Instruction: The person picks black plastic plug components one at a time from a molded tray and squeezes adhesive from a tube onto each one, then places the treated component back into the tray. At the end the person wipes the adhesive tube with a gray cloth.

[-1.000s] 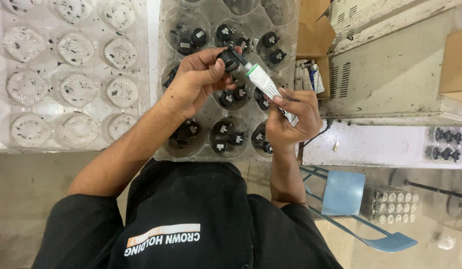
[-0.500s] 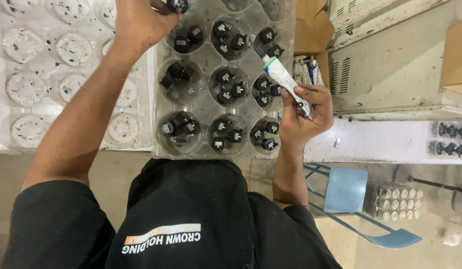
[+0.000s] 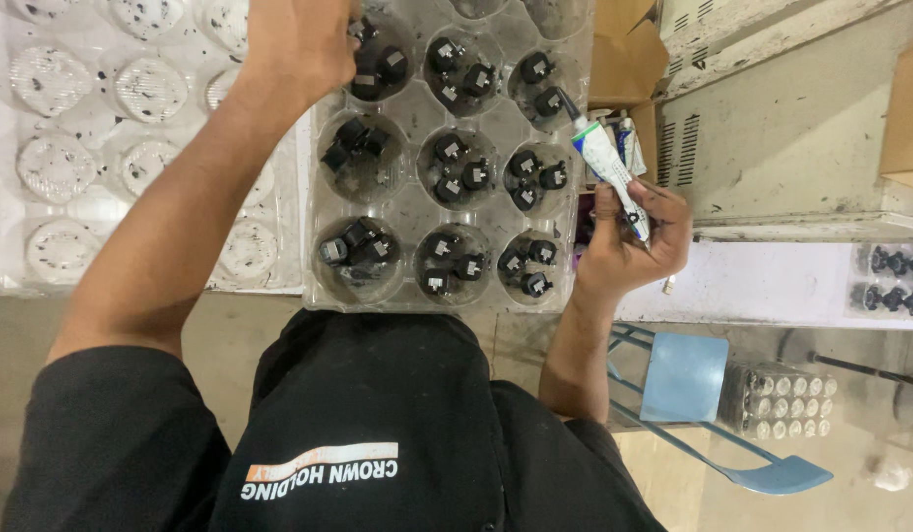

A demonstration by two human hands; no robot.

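Observation:
A clear plastic tray (image 3: 409,219) with round cells lies in front of me, and each cell holds a few small black parts (image 3: 456,167). My left hand (image 3: 289,44) reaches to the far left cell, with its fingers curled on a black part (image 3: 356,32) there. At the tray's right edge, my right hand (image 3: 629,251) grips a white and green glue tube (image 3: 606,163). The tube's dark nozzle points up towards the far right cell.
An empty clear cell tray (image 3: 82,167) lies to the left. A cardboard box (image 3: 624,59) and a grey metal cabinet (image 3: 791,128) stand to the right. Below are a blue stool (image 3: 683,379) and a block of small round parts (image 3: 777,399). More black parts (image 3: 895,266) sit far right.
My left hand left the tube's tip with a black part and moved up to the far left cell. My right hand with the tube drifted right, off the tray.

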